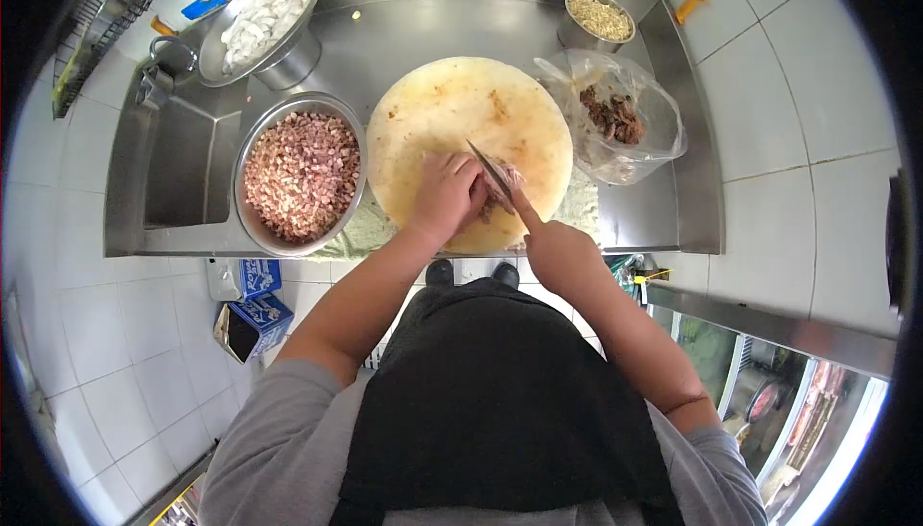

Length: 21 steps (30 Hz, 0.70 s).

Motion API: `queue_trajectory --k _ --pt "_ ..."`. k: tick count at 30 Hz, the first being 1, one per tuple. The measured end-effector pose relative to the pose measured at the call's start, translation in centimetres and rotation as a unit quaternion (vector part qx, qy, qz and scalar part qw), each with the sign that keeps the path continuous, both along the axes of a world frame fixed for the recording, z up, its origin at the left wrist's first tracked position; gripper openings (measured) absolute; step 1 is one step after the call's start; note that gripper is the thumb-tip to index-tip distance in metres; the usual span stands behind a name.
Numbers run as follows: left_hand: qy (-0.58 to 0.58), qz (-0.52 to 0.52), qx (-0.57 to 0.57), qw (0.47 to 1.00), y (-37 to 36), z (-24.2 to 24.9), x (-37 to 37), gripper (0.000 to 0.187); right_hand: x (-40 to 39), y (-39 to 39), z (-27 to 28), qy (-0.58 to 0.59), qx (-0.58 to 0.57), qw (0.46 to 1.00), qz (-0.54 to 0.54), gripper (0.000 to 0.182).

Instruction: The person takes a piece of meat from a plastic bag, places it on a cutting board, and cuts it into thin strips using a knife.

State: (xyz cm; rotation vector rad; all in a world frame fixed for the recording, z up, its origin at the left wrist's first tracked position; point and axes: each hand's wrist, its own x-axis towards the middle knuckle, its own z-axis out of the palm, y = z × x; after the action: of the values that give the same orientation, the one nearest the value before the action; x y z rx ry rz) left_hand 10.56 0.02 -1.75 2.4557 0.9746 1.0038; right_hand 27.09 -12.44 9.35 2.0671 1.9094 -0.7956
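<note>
Head view, looking straight down on round cutting board [452,112], taken as landmark. Piece of meat [500,194] near board's front edge, slightly right of centre. Left hand [444,194] curled down over meat's left side, fingers bent, pressing it onto board; not a full fist, touching meat directly. Right hand [558,252] at board's front-right edge, closed around knife handle, index finger stretched forward along spine. Knife [490,170] blade angled up-left from right hand, edge down on meat, just beside left-hand fingertips. Meat thus between the two hands: under left fingers, ahead of right hand.

Writing: blue and white carton [258,278] below board's front-left, on floor side of counter; lettering partly visible, too small to read for sure. Second blue carton [252,326] just beneath it, text unreadable.

Outward from board:
- Left, touching board rim: steel bowl of diced pinkish meat [301,175].
- Far left-back: tilted steel bowl of white chunks [261,18].
- Right, just beside rim: clear plastic bag [625,117] with dark meat pieces inside.
- Right-back: small steel pot of pale shreds [598,16].
- Under board front: greenish cloth [582,207] showing at edges.
- All on steel counter [413,16], sink basin [183,165] further left.
</note>
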Motion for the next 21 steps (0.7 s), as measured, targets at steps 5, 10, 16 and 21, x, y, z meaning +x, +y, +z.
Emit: queue_trajectory --k 5,10,16,21 --pt "0.036 0.020 -0.007 0.999 0.3 -0.9 0.1 0.011 0.1 -1.3 0.4 -0.012 0.011 1.000 0.018 0.080" --pt "-0.002 0.021 0.009 1.000 0.1 -1.0 -0.1 0.010 0.1 -1.7 -0.3 0.014 -0.039 0.999 -0.020 0.086" --pt "0.014 0.002 -0.009 1.000 0.4 -1.1 0.2 0.012 -0.6 2.1 -2.3 0.000 -0.017 1.000 -0.007 0.081" --pt "0.020 0.014 0.028 0.999 -0.1 0.6 -0.1 0.011 -0.5 -0.9 2.4 0.007 -0.065 0.998 0.000 0.082"
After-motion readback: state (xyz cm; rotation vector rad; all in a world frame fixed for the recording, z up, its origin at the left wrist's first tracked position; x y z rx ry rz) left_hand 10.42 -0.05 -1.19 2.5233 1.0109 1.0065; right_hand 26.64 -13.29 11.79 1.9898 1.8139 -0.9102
